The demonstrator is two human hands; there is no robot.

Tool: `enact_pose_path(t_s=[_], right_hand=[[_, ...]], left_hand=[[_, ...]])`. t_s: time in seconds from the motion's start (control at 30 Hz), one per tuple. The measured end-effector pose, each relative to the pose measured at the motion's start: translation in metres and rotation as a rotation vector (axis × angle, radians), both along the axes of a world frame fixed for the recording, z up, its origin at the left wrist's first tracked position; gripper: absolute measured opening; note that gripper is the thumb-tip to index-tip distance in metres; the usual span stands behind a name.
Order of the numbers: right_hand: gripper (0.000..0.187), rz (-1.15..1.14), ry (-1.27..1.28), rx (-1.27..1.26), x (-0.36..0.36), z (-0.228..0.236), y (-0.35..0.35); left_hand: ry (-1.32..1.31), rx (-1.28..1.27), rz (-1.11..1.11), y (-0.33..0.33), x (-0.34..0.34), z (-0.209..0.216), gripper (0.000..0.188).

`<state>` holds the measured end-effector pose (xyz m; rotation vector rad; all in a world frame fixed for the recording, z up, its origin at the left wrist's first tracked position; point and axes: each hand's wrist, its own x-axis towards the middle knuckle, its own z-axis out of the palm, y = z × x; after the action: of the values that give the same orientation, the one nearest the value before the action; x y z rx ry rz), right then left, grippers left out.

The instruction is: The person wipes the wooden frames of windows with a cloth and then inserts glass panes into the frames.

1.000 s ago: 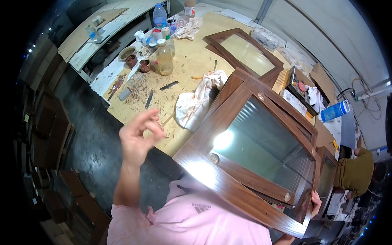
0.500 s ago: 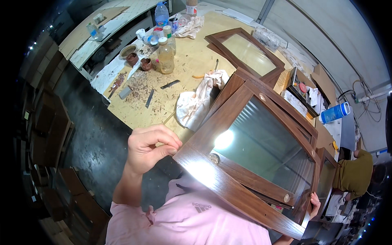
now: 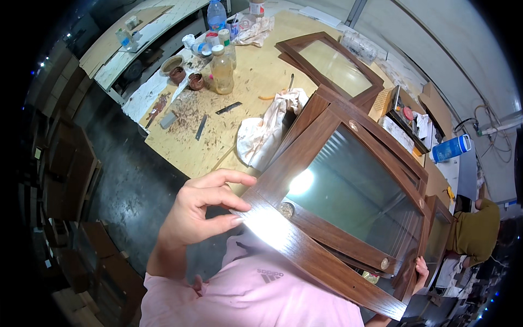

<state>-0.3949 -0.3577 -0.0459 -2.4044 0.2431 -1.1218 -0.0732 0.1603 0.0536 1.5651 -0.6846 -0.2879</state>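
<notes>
My right hand (image 3: 420, 271) has its grip on the far side of the wooden frame (image 3: 324, 262), fingers curled over the edge. My left hand (image 3: 197, 210) is at the near left corner, thumb low and fingertips above; I can't tell from here whether that grip is pressing firmly. The frame sits tilted between the pink shirt (image 3: 294, 300) and the tabletop (image 3: 256, 68), just beside a stained cloth (image 3: 259, 141).

To steady it well, I'd take the weight through the wood on both sides, stay off the glass (image 3: 354, 191), and settle the left grip before shifting anything. Twisting one corner alone could rack the joints, and the brown frame (image 3: 297, 128) close behind might get scraped.

As for writing, the shirt has dark lettering over a striped mark on the chest. The clear bottle (image 3: 216, 17) carries a blue label, and another bottle (image 3: 256, 9) a red-and-white one; both are too small for me to read.
</notes>
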Motion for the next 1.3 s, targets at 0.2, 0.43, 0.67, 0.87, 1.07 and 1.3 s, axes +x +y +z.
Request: enact_pose_path(t_s=[0.2, 0.43, 0.67, 0.87, 1.07, 1.3], right_hand=[[0.025, -0.044, 0.007, -0.006, 0.002, 0.0, 0.009], [0.026, 0.012, 0.032, -0.035, -0.011, -0.01, -0.013], [0.031, 0.109, 0.075, -0.063, -0.027, -0.02, -0.037], [0.039, 0.143, 0.093, -0.103, -0.028, -0.019, -0.038], [0.025, 0.164, 0.134, -0.189, -0.036, -0.02, -0.051], [0.039, 0.175, 0.137, -0.094, -0.024, -0.009, -0.027]], left_hand=[[0.127, -0.084, -0.038, 0.006, 0.001, -0.009, 0.028], [-0.097, 0.063, -0.05, 0.008, 0.002, -0.005, 0.032], [-0.151, 0.133, -0.035, 0.007, 0.0, 0.003, 0.033], [-0.138, 0.13, 0.001, 0.009, 0.005, 0.003, 0.029], [0.032, 0.269, 0.176, -0.012, 0.008, 0.009, 0.023], [-0.51, 0.422, 0.369, -0.015, 0.048, -0.011, 0.043]])
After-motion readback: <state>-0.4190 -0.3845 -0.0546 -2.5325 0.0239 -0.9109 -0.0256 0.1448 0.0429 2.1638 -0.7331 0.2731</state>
